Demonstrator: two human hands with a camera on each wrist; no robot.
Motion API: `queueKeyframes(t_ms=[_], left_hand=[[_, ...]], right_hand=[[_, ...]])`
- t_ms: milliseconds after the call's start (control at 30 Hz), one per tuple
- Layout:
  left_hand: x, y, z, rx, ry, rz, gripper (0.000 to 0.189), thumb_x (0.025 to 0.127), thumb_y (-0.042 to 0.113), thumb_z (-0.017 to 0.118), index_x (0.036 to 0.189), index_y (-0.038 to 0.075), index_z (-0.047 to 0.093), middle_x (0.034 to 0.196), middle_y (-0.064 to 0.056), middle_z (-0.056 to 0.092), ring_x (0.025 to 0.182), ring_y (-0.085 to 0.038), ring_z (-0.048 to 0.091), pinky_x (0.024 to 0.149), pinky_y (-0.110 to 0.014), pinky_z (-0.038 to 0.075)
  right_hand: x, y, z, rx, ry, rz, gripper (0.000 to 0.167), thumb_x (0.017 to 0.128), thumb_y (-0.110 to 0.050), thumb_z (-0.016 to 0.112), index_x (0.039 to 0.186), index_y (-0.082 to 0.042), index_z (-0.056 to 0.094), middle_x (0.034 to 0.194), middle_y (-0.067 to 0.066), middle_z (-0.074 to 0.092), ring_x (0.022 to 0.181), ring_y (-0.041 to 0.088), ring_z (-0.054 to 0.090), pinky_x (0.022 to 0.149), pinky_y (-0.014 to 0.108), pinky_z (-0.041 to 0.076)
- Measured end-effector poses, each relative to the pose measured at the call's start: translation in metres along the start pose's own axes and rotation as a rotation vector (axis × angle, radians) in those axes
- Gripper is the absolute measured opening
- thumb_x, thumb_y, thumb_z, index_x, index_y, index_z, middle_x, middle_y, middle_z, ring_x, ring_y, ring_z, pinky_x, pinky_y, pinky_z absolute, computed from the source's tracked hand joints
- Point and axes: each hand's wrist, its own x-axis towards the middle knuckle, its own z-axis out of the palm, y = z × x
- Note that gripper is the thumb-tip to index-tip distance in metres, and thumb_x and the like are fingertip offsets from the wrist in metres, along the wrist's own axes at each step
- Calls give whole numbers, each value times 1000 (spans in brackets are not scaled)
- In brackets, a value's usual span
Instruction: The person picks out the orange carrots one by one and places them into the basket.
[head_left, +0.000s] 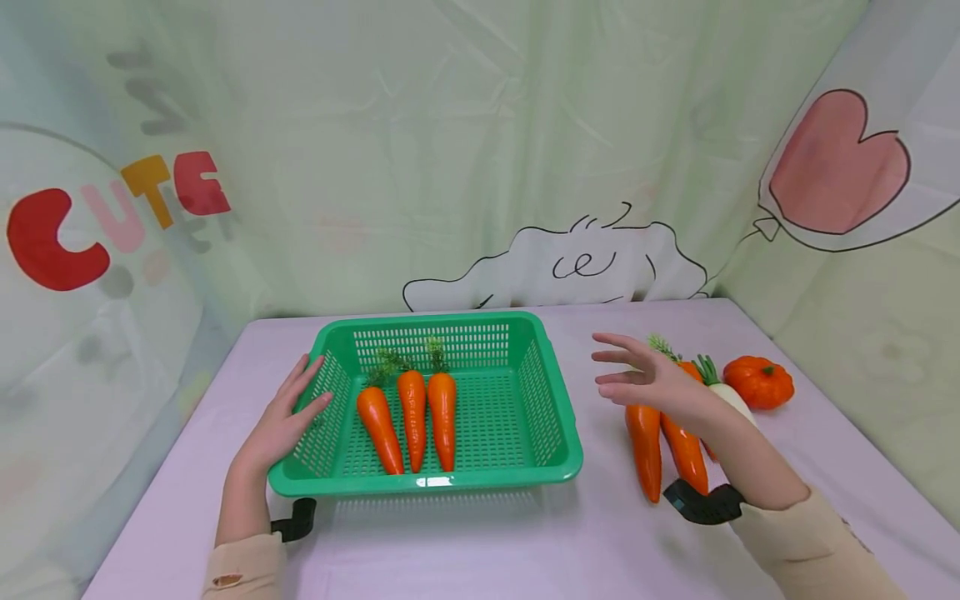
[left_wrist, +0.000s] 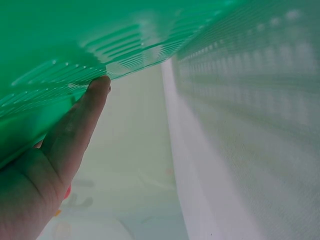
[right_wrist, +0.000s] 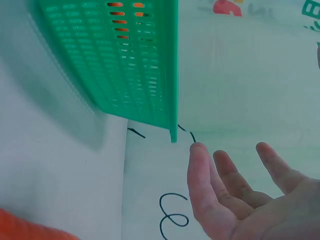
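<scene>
My left hand [head_left: 279, 421] holds the left side of a green plastic basket [head_left: 427, 481], thumb over the rim and fingers along the outer wall. In the left wrist view, a finger [left_wrist: 82, 125] lies against the slotted wall. Three orange carrots [head_left: 412, 417] with leafy tops lie side by side in the basket's left half. My right hand [head_left: 660, 383] hovers, fingers spread and holding nothing, between the basket and a group of vegetables. Beneath it lie several carrots [head_left: 645, 454], partly hidden by the hand and forearm. A white radish [head_left: 731, 396] with a green top shows behind that wrist.
An orange pumpkin [head_left: 759, 382] sits right of the radish. The pale lilac table [head_left: 420, 554] meets a printed curtain [head_left: 360, 167] at its far edge. Curtain also hangs along both sides.
</scene>
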Motion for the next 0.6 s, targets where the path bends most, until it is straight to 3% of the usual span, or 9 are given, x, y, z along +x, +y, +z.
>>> queueKeyframes(t_ms=[367, 600], left_hand=[[0, 0, 0, -3, 1, -7, 62, 95, 32, 49, 147, 16, 21, 153, -9, 1, 136, -39, 2, 97, -70, 11], [0, 0, 0, 4, 0, -9, 61, 95, 31, 49, 147, 16, 21, 153, -11, 1, 136, -40, 3, 97, -70, 11]], right_hand=[[-20, 13, -13, -24, 49, 12, 70, 89, -26, 58, 146, -19, 18, 143, 20, 30, 121, 40, 41, 86, 51, 46], [-26, 30, -17, -15, 68, 37, 68, 91, -25, 56, 146, -14, 18, 142, 23, 30, 115, 37, 47, 82, 33, 50]])
